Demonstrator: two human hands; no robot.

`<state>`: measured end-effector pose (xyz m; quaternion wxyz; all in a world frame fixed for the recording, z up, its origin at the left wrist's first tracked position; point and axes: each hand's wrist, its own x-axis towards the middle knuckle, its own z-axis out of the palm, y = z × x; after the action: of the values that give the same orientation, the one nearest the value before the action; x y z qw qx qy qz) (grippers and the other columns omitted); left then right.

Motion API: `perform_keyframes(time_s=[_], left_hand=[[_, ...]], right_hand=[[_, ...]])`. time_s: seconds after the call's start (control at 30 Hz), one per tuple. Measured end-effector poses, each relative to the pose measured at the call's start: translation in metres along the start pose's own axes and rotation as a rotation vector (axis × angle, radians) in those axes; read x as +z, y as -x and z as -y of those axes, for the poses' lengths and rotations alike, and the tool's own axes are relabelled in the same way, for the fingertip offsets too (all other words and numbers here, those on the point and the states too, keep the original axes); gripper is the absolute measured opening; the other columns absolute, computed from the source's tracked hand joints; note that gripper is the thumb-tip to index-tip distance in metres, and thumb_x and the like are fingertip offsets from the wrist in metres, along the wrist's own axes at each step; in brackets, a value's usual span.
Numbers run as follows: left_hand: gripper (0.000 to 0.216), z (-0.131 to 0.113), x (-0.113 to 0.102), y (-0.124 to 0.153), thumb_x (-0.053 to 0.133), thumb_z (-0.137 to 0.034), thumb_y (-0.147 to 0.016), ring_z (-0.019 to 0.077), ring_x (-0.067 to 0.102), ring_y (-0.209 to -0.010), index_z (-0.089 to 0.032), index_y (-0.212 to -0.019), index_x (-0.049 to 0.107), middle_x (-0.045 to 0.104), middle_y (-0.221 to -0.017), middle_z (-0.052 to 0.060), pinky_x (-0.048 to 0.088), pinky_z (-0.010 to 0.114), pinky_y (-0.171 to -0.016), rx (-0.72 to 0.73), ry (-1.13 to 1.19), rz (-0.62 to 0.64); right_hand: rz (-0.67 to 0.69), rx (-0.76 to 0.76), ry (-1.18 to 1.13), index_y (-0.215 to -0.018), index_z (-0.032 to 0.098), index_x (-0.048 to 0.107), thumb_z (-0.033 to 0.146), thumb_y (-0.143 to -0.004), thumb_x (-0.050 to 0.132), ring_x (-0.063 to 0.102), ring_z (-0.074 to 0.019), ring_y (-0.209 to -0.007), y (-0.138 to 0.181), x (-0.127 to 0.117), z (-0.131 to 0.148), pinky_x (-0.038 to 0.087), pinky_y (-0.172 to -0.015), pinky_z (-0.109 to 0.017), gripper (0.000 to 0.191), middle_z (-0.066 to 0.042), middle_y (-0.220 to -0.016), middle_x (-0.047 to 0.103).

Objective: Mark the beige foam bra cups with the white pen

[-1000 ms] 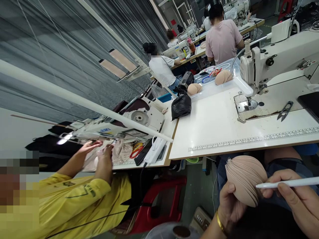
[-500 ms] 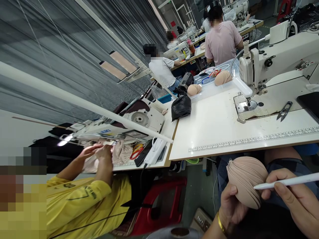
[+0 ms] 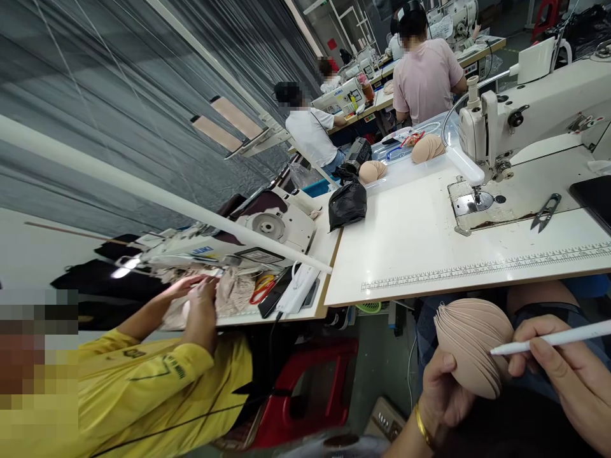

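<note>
A stack of beige bra cups (image 3: 475, 343), nested so that their edges fan out, is gripped from below by my left hand (image 3: 443, 391), thumb on the near side. A yellow bangle shows on that wrist. My right hand (image 3: 558, 356) pinches a white pen (image 3: 558, 338), whose tip is at the right part of the cups' edges; whether it touches cannot be made out. The fingers of my right hand are close beside the stack. Both hands are over my lap, below the front edge of the white sewing table (image 3: 405, 242).
A sewing machine (image 3: 539, 121) stands on the table, with thread snips (image 3: 545, 213) and a black phone (image 3: 592, 197) nearby. More cups (image 3: 426, 149) lie in a clear plastic tray. A black bag (image 3: 347, 205) sits at the left corner. A co-worker in yellow (image 3: 157, 388) sews at left.
The pen tip has shifted slightly up and to the right along the cups' edges, with my right hand. My left hand and the stack stay almost still.
</note>
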<state>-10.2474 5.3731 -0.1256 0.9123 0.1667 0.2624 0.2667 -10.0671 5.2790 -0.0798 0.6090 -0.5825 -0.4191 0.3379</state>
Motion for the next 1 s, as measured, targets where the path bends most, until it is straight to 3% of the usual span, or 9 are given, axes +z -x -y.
perform_keyframes(time_s=[0.1,0.3,0.47,0.63,0.83,1.0], left_hand=[[0.074,0.001,0.000,-0.001,0.092,-0.042,-0.069,0.0272,0.076,-0.098,-0.011,-0.133,0.074,0.082,-0.107,0.013,0.062,0.037,-0.092,0.023,0.022,0.016],[0.091,0.001,0.002,0.000,0.092,-0.047,-0.068,0.0365,0.077,-0.100,-0.009,-0.146,0.066,0.082,-0.105,0.016,0.061,0.047,-0.094,0.010,-0.022,-0.004],[0.091,0.001,0.002,0.000,0.094,-0.040,-0.067,0.0271,0.076,-0.094,-0.012,-0.149,0.065,0.082,-0.109,0.013,0.060,0.037,-0.092,0.014,0.019,-0.029],[0.093,0.001,0.003,0.000,0.094,-0.040,-0.068,0.0258,0.076,-0.096,-0.015,-0.152,0.063,0.082,-0.108,0.011,0.060,0.035,-0.092,0.012,0.034,-0.022],[0.102,0.001,0.006,-0.001,0.093,-0.043,-0.067,0.0394,0.072,-0.121,-0.011,-0.157,0.056,0.081,-0.117,0.016,0.057,0.048,-0.107,-0.008,-0.008,-0.030],[0.100,0.003,0.000,-0.001,0.095,-0.043,-0.067,0.0320,0.076,-0.109,-0.012,-0.155,0.058,0.082,-0.119,0.015,0.059,0.042,-0.101,-0.010,0.027,-0.053]], right_hand=[[-0.023,-0.013,0.000,-0.110,0.032,0.069,0.039,-0.117,0.051,0.070,-0.0128,-0.075,0.000,0.000,-0.001,0.060,-0.075,-0.016,0.021,0.003,-0.081,0.072],[0.069,0.101,-0.053,-0.104,0.027,0.071,0.048,-0.113,0.054,0.072,-0.0197,-0.079,-0.001,0.001,0.002,0.064,-0.073,-0.026,0.029,-0.003,-0.081,0.073],[0.020,0.273,-0.186,-0.104,0.026,0.071,0.056,-0.112,0.053,0.066,-0.0214,-0.075,0.001,-0.001,0.000,0.062,-0.074,-0.031,0.036,-0.003,-0.075,0.068],[0.023,0.135,-0.133,-0.104,0.027,0.072,0.046,-0.114,0.053,0.066,-0.0199,-0.075,0.005,-0.004,-0.009,0.061,-0.071,-0.027,0.028,-0.003,-0.077,0.067],[0.102,0.088,-0.062,-0.100,0.028,0.073,0.045,-0.114,0.053,0.068,-0.0188,-0.076,0.002,-0.001,-0.001,0.059,-0.071,-0.026,0.029,-0.002,-0.080,0.069],[0.036,0.172,-0.141,-0.101,0.028,0.072,0.050,-0.115,0.050,0.064,-0.0182,-0.073,0.003,-0.003,0.000,0.058,-0.072,-0.026,0.034,-0.001,-0.074,0.065]])
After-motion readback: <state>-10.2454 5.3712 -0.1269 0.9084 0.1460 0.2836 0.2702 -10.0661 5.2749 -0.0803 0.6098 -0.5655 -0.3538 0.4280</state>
